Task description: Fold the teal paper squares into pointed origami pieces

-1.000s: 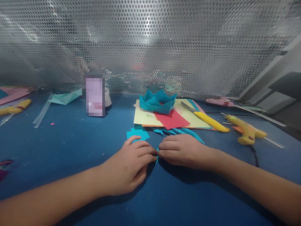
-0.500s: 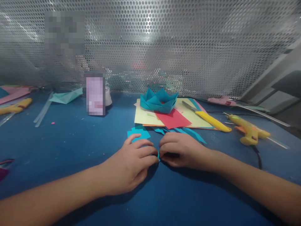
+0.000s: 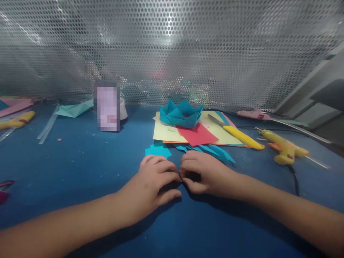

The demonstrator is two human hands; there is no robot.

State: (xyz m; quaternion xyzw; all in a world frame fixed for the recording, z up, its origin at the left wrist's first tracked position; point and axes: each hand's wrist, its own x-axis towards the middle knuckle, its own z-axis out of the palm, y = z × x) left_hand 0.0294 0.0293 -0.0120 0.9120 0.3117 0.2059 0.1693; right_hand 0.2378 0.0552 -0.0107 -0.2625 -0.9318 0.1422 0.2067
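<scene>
My right hand [image 3: 205,175] is closed, thumb and fingertips pinching a small piece of blue paper [image 3: 181,181], of which only a tiny edge shows. Close against its fingertips, my left hand [image 3: 154,182] has its thumb spread away from bent fingers; nothing is seen in its grip. Just beyond the left fingers lie bright blue paper squares [image 3: 158,149]. Folded blue paper pieces [image 3: 217,152] lie behind the right hand. Farther back, a pointed blue folded-paper ring [image 3: 181,116] stands on a stack of coloured sheets [image 3: 163,134], beside a red paper sheet [image 3: 199,134].
A yellow utility knife [image 3: 242,137] rests across the sheets. To the right are a yellow glue gun [image 3: 285,148] with its cord and a pink glue gun [image 3: 254,114]. A blurred-out upright phone-like object [image 3: 108,107] stands left, near glue sticks [image 3: 48,125]. A perforated metal panel [image 3: 134,61] closes off the back.
My left thumb has come away from the blue paper and dropped toward me, and the left fingers have curled in. Less of the paper shows at my right fingertips.
</scene>
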